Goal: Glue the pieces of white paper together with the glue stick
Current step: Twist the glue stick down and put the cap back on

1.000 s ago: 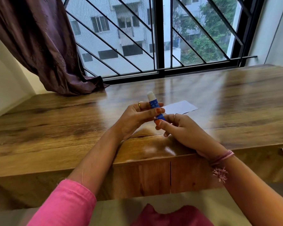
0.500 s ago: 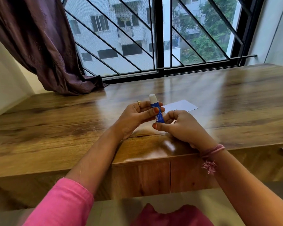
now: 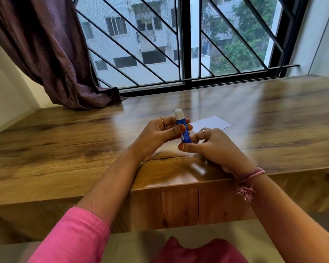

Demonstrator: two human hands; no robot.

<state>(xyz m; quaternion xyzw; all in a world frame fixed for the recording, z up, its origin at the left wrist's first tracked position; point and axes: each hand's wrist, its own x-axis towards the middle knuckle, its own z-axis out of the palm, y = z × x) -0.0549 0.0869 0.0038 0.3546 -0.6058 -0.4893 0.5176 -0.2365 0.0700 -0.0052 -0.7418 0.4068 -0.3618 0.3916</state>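
In the head view, the blue glue stick (image 3: 183, 130) is held upright above the counter (image 3: 84, 141), pinched by the left hand (image 3: 160, 133) and at its base by the right hand (image 3: 215, 147). White paper (image 3: 211, 123) lies just beyond.

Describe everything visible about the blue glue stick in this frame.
The blue glue stick is a small blue printed tube, uncapped, with a rounded white tip pointing up, held nearly upright above the wooden table. The left hand grips its middle; the right hand pinches its base.
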